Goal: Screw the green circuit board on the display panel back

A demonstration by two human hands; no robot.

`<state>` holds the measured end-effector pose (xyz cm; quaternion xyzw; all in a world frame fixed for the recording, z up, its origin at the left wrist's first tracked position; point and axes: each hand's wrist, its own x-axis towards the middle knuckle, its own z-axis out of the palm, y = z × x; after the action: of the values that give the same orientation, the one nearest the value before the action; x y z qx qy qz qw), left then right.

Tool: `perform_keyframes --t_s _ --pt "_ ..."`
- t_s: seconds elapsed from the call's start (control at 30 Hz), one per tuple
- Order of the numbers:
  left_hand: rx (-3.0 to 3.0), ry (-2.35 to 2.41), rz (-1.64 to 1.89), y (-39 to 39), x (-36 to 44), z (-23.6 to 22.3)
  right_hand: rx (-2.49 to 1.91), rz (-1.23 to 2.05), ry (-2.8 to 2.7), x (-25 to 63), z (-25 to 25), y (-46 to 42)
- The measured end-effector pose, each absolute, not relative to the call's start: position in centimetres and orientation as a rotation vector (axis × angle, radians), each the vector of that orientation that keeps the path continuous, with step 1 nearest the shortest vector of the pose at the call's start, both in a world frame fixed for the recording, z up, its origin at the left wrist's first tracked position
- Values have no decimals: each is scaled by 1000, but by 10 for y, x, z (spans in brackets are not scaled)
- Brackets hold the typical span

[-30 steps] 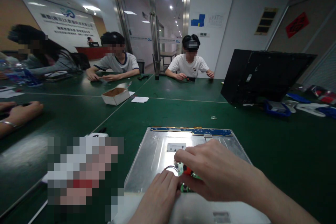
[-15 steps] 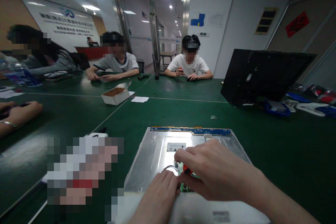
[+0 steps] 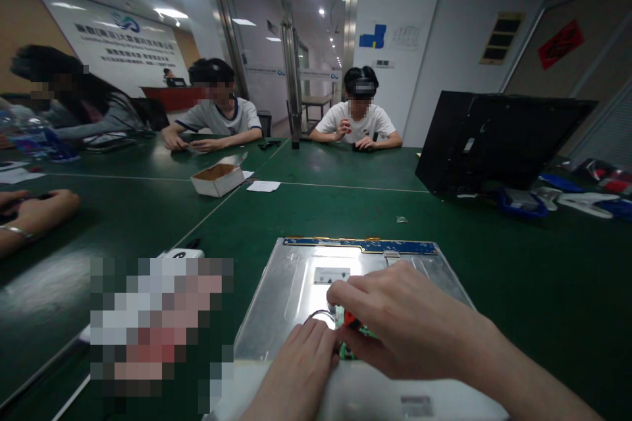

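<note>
A silver metal panel with a blue circuit strip along its far edge lies flat on the green table in front of me. My right hand is curled over its middle, fingers pinched on a small red-handled tool held against a green circuit board. My left hand rests beside it with fingers together, pressing down next to the board. A thin grey wire loop shows just beyond my left fingers. Most of the tool and board is hidden under my right hand.
An open cardboard box and a white paper slip lie mid-table. A black monitor shell leans at the right with blue and white items beside it. Three people sit at the far side; another person's hand rests at the left.
My hands have barely shifted on the board. The person across the table brought both hands in and raised one toward the chest.
</note>
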<state>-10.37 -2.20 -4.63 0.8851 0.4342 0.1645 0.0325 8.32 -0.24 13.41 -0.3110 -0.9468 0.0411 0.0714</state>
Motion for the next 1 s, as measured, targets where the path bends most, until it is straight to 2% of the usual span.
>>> perform_keyframes --t_s 0.53,0.7,1.0 --pt "2753 1406 445 -24 -102 -46 -829 109 -2869 86 135 -4" --pt "2768 1369 537 -23 -103 -50 -864 103 -2854 84 133 -3" --pt "2750 1323 511 -23 -104 -36 -890 117 -2834 86 133 -2"
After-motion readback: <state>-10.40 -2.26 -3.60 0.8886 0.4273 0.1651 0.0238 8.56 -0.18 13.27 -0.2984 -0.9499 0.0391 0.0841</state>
